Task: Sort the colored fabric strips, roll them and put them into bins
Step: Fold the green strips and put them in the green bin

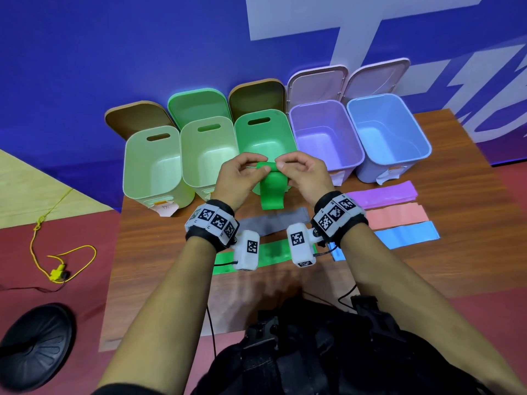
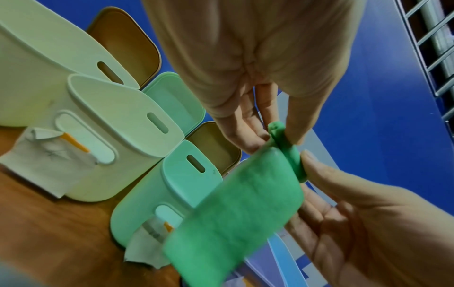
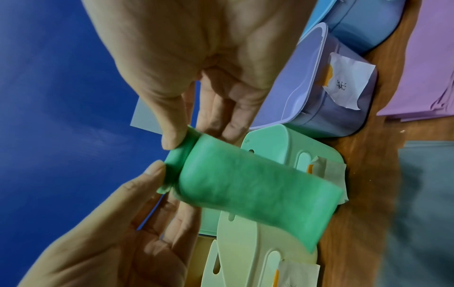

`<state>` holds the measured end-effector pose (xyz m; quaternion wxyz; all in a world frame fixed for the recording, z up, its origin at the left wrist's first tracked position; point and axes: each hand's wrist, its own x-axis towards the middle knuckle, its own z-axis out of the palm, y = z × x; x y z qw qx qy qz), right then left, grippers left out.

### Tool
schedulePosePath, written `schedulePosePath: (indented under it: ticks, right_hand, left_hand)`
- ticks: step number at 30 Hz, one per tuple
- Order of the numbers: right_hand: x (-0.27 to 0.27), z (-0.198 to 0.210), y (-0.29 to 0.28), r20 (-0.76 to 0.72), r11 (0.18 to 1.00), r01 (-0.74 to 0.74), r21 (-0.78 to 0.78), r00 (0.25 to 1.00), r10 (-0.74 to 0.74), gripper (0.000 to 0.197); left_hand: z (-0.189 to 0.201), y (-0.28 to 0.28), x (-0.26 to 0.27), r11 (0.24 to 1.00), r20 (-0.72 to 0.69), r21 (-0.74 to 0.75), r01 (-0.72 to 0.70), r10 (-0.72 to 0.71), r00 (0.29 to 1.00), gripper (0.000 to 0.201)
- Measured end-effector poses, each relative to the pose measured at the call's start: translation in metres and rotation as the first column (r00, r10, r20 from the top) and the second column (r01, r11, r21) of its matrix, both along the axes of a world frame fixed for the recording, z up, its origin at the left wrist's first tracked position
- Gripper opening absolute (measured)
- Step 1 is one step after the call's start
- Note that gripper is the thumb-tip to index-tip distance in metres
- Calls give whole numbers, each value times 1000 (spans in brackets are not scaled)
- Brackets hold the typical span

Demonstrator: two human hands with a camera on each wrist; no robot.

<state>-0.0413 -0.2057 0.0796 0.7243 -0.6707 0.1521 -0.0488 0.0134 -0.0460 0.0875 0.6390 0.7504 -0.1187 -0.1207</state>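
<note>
Five open bins stand in a row at the back of the bench [image 1: 159,252]: two pale green bins [image 1: 155,163], a green bin [image 1: 265,132], a purple bin [image 1: 325,135] and a blue bin [image 1: 387,132], all showing bare insides. In front of the green bin, the left hand [image 1: 238,178] and right hand [image 1: 303,175] pinch the rolled top of a green strip [image 1: 272,192], its tail hanging down. Grey, green, purple, pink and blue strips lie flat on the wooden bench. A blue wall stands behind.
</note>
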Motion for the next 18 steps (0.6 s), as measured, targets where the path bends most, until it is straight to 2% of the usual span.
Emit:
schedulePosePath:
  ticks: [5, 12, 18]
  right_hand:
    - [0, -2, 0, 50, 1000, -15, 7, 999, 15, 12]
    - [-1, -2, 3, -14, 999, -11, 38, 1000, 12, 8]
    - [-1, -1, 3, 35, 1000, -8, -3, 999, 8, 13]
  left_hand:
    - [-3, 2, -2, 1000, -23, -9, -1, 0, 1000, 13]
    - [0, 4, -3, 999, -2, -30, 16, -16, 1000, 15]
    - [0, 1, -6, 999, -43, -54, 0, -2, 999, 4]
